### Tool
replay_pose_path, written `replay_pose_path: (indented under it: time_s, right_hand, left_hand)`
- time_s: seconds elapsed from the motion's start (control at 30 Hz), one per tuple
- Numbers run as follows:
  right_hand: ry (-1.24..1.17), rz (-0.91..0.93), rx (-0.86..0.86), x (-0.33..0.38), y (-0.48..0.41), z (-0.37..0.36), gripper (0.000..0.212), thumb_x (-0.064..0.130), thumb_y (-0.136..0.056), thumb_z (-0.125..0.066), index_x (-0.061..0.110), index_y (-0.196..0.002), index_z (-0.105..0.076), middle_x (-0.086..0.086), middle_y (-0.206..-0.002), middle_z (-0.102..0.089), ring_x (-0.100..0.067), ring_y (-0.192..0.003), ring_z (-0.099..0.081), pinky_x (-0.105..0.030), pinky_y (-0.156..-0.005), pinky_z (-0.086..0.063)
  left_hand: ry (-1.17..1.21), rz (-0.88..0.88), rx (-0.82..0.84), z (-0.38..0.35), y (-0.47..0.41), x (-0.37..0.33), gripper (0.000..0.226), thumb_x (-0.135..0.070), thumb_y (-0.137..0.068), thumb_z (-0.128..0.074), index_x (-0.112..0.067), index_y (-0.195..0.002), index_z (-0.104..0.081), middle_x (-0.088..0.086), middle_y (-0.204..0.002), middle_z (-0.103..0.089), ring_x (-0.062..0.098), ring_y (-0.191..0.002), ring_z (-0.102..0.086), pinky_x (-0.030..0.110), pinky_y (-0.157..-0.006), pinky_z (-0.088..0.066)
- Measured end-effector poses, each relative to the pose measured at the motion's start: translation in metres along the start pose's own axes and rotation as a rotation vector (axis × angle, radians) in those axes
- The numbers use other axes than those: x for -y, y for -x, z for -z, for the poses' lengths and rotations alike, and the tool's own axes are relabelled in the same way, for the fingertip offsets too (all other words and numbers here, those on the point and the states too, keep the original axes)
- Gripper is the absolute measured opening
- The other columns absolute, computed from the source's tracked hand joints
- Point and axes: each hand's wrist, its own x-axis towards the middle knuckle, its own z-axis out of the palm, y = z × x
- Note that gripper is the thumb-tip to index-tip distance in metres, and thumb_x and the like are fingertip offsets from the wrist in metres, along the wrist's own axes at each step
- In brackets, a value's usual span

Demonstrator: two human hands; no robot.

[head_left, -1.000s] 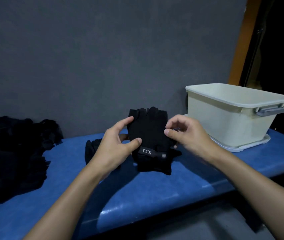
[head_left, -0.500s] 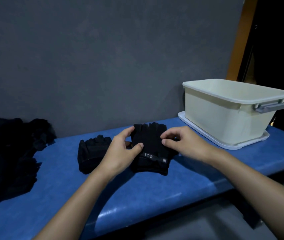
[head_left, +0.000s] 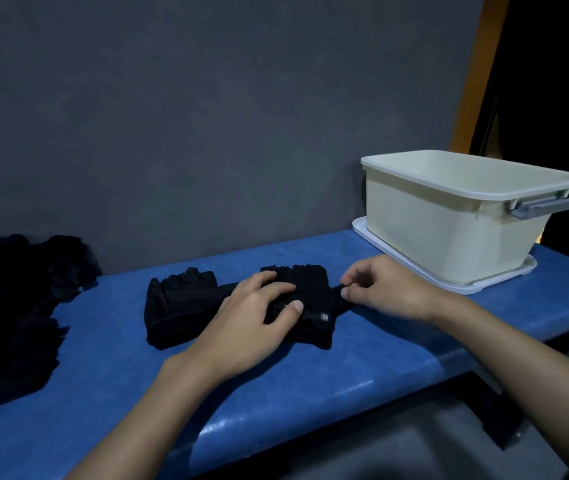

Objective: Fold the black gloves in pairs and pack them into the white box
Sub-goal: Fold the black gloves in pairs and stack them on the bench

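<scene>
Grey wall [head_left: 207, 116] behind, blue bench [head_left: 311, 382] running across in front of it.

Far left of the bench: loose heap of black gloves [head_left: 9, 306], too dark to count.

Right end of the bench: white box [head_left: 449, 230], upright, open top, sitting on a flat white lid [head_left: 484, 289]. Grey handle [head_left: 546, 206] on its right end. Inside of the box is not visible from this angle.

Mid bench: another glove [head_left: 179, 306], lying flat, just left of the hands, untouched.

The black glove [head_left: 314, 296] being worked lies flat on the bench between that one and the box, finger ends toward the wall, well outside the box. Its lower edge looks layered; can't tell whether it's one glove or two stacked. Small pale label [head_left: 324, 317] near the cuff.

Left hand [head_left: 252, 320]: flat on top of the black glove, fingers extended, thumb alongside, pressing it down, no grasp.

Right hand [head_left: 387, 289]: fingers curled, thumb and fingertips pinching a bit of the black glove's right edge, close to the bench surface.
</scene>
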Motion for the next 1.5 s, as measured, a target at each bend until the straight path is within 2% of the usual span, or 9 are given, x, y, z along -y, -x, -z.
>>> replay_pose_path:
  time_s: [0.4, 0.47, 0.53, 0.73, 0.93, 1.1, 1.2, 1.33, 1.5]
  right_hand:
    - [0.094, -0.051, -0.087, -0.003, -0.005, -0.006, 0.009, 0.019, -0.083, -0.058, 0.028, -0.08, -0.059, 0.01, -0.077, -0.064, -0.012, -0.073, -0.058, -0.048, -0.092, -0.049]
    - [0.015, 0.019, -0.13, 0.001, -0.005, -0.009, 0.007, 0.034, -0.081, -0.057, 0.036, -0.087, -0.06, 0.012, -0.079, -0.064, -0.009, -0.072, -0.057, -0.05, -0.094, -0.047]
    - [-0.006, 0.046, -0.093, 0.006, -0.005, -0.014, 0.028, 0.06, -0.071, -0.05, 0.046, -0.092, -0.06, 0.017, -0.084, -0.065, -0.007, -0.078, -0.06, -0.054, -0.096, -0.043]
    - [0.072, 0.056, -0.044, 0.01, -0.005, -0.021, 0.027, 0.067, -0.067, -0.053, 0.048, -0.083, -0.064, 0.021, -0.092, -0.068, -0.007, -0.098, -0.062, -0.05, -0.102, -0.039]
    - [0.007, 0.118, -0.11, 0.011, -0.005, -0.021, 0.011, 0.038, -0.084, -0.069, 0.03, -0.092, -0.07, 0.012, -0.095, -0.065, -0.012, -0.095, -0.061, -0.047, -0.099, -0.043]
    - [0.081, 0.033, 0.002, 0.009, -0.001, -0.024, 0.046, 0.072, -0.063, -0.051, 0.035, -0.086, -0.066, 0.018, -0.087, -0.068, -0.008, -0.091, -0.063, -0.051, -0.098, -0.043]
    - [0.092, 0.094, -0.067, 0.01, 0.0, -0.02, 0.026, 0.06, -0.075, -0.064, 0.038, -0.09, -0.063, 0.015, -0.096, -0.061, -0.01, -0.095, -0.06, -0.046, -0.098, -0.044]
    - [-0.087, 0.255, 0.09, 0.027, 0.017, -0.011, 0.024, 0.03, -0.077, -0.08, 0.031, -0.098, -0.07, 0.01, -0.102, -0.062, 0.0, -0.093, -0.058, -0.012, -0.081, -0.043]
    - [0.119, 0.278, 0.187, 0.026, 0.027, -0.016, 0.039, 0.034, -0.07, -0.084, 0.039, -0.104, -0.065, 0.019, -0.107, -0.057, -0.003, -0.103, -0.054, -0.024, -0.093, -0.044]
  left_hand:
    - [-0.081, 0.0, 0.013, 0.002, 0.003, -0.002, 0.053, -0.055, -0.1, -0.038, -0.029, -0.146, -0.046, -0.01, -0.159, -0.029, 0.008, -0.148, -0.021, 0.038, -0.122, -0.022]
    - [-0.057, -0.001, -0.007, 0.006, 0.001, -0.002, 0.051, -0.055, -0.1, -0.034, -0.029, -0.14, -0.052, -0.01, -0.152, -0.039, 0.01, -0.142, -0.032, 0.04, -0.118, -0.028]
    - [-0.06, 0.006, -0.033, 0.01, 0.0, 0.0, 0.045, -0.051, -0.102, -0.032, -0.03, -0.132, -0.057, -0.012, -0.139, -0.048, 0.011, -0.129, -0.047, 0.039, -0.112, -0.035]
    - [-0.211, 0.026, -0.021, 0.013, 0.001, 0.007, 0.049, -0.052, -0.102, -0.029, -0.029, -0.139, -0.052, -0.01, -0.135, -0.053, 0.013, -0.12, -0.052, 0.033, -0.108, -0.034]
    - [-0.22, 0.011, -0.037, 0.012, -0.001, 0.011, 0.05, -0.052, -0.101, -0.029, -0.028, -0.138, -0.054, -0.008, -0.126, -0.059, 0.014, -0.122, -0.05, 0.036, -0.11, -0.032]
    - [-0.184, -0.008, -0.03, 0.011, -0.003, 0.01, 0.048, -0.05, -0.102, -0.027, -0.027, -0.125, -0.062, -0.013, -0.119, -0.058, 0.012, -0.114, -0.053, 0.036, -0.108, -0.034]
    - [-0.077, -0.016, -0.057, 0.013, -0.002, 0.011, 0.043, -0.045, -0.104, -0.028, -0.026, -0.114, -0.065, -0.013, -0.115, -0.059, 0.009, -0.11, -0.055, 0.036, -0.105, -0.038]
    - [0.109, -0.088, -0.077, 0.026, -0.004, 0.016, 0.027, -0.036, -0.102, -0.047, -0.029, -0.118, -0.067, -0.021, -0.115, -0.059, -0.003, -0.11, -0.056, 0.025, -0.102, -0.042]
    - [0.076, -0.178, 0.106, 0.036, 0.003, 0.022, 0.045, -0.039, -0.081, -0.079, -0.033, -0.123, -0.065, -0.026, -0.12, -0.06, -0.008, -0.116, -0.054, 0.013, -0.101, -0.039]
